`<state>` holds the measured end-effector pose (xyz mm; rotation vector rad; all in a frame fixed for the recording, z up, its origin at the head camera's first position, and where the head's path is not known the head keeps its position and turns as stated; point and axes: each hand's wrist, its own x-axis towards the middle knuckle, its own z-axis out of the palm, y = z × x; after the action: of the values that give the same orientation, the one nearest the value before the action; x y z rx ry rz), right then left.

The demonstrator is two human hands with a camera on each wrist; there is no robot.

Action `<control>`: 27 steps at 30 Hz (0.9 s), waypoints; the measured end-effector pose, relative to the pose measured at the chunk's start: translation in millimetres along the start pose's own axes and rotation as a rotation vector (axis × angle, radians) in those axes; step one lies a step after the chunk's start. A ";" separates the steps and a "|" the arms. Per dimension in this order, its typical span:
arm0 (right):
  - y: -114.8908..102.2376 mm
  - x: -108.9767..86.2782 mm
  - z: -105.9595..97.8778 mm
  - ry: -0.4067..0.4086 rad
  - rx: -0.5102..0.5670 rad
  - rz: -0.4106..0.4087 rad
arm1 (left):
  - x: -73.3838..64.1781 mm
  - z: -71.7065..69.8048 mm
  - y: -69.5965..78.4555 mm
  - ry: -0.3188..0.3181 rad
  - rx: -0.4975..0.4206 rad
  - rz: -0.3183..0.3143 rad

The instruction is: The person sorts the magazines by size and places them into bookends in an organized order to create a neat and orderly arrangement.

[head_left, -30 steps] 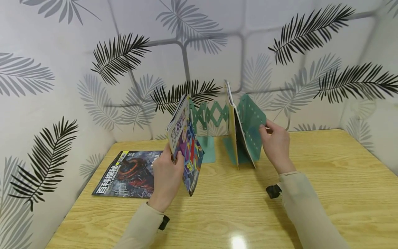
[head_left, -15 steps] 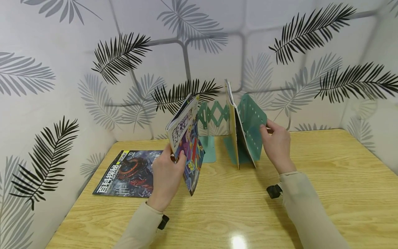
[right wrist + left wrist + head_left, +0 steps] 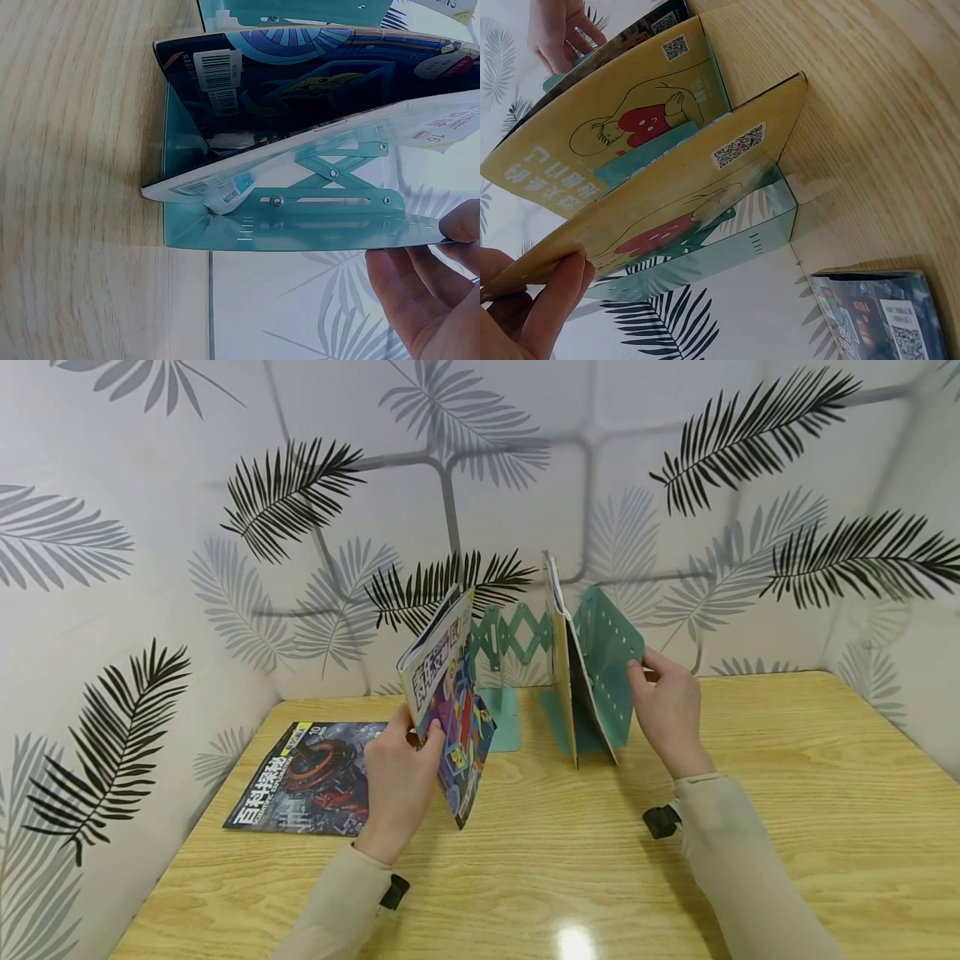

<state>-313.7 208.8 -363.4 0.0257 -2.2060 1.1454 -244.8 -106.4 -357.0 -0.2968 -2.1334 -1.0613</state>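
In the head view my left hand (image 3: pixel 401 781) grips a colourful magazine (image 3: pixel 459 718) by its near edge, thumb on the illustrated cover. The magazine stands tilted, left of centre; its yellow back cover (image 3: pixel 682 180) with a QR code shows in the left wrist view. My right hand (image 3: pixel 667 710) pinches the outer edge of a green metal expandable bookend (image 3: pixel 611 652), thumb on the inner face. Against that end plate lean upright magazines (image 3: pixel 562 660), their lower edges splayed apart. One has a dark blue cover (image 3: pixel 300 82) in the right wrist view.
A dark magazine (image 3: pixel 315 785) with a robot-like picture lies flat on the wooden table (image 3: pixel 525 860), left of my left hand. The bookend's scissor lattice (image 3: pixel 525 635) and left base plate (image 3: pixel 504 722) stand near the leaf-patterned wall (image 3: pixel 510 510).
The magazine in my left hand has swung slightly, its top moving right and then a little back left, turning its cover more towards me. My right hand stays on the bookend.
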 end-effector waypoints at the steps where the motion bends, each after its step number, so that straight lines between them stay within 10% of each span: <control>1: 0.0 0.1 -0.1 -0.001 -0.001 0.001 | 0.5 0.2 -0.2 0.004 0.003 -0.001; 27: 0.9 -0.4 1.1 0.000 -0.003 0.001 | 13.0 6.2 -4.9 0.041 -0.033 -0.094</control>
<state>-314.3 208.4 -364.8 0.0231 -2.2077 1.1427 -259.7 -106.2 -353.4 -0.1904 -2.1126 -1.1475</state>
